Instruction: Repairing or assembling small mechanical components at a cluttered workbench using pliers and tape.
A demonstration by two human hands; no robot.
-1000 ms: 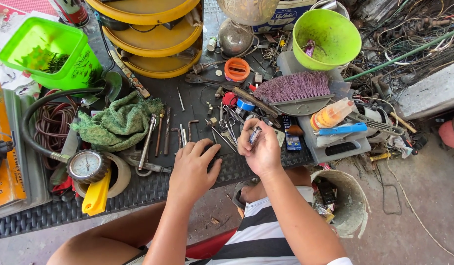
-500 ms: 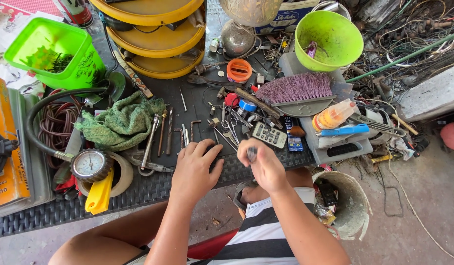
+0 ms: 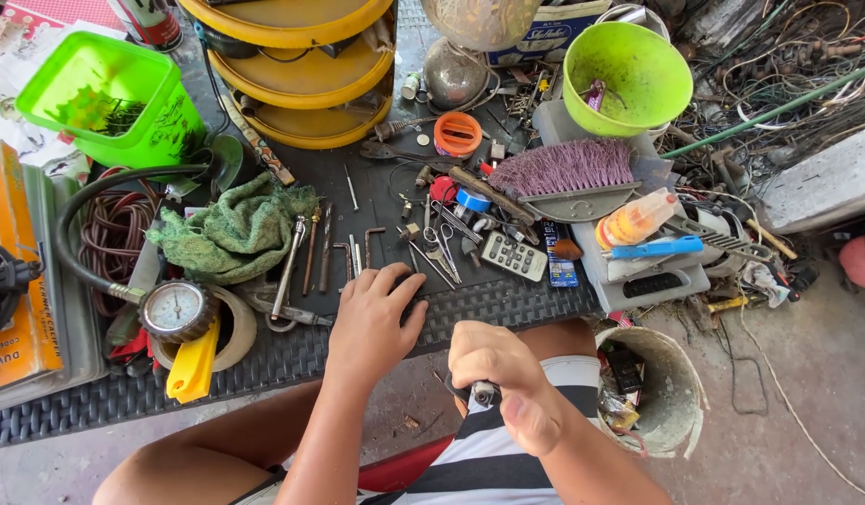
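Cluttered black woven surface (image 3: pixel 507 304) before us: our left hand (image 3: pixel 376 323) rests on it, fingers loosely spread over the mat edge. Our right hand (image 3: pixel 502 379), nearer our lap, pinches a small metal part (image 3: pixel 484 393). Beyond, the green bucket (image 3: pixel 627 75) holds scraps, the grey pail (image 3: pixel 671 393) junk.

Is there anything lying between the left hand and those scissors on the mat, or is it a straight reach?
Nothing visible blocks it. The left hand rests flat on the black mat; the scissors lie just beyond its fingertips, with only bare mat between. Thin metal rods lie to the side. The right hand holds a small part near the body.
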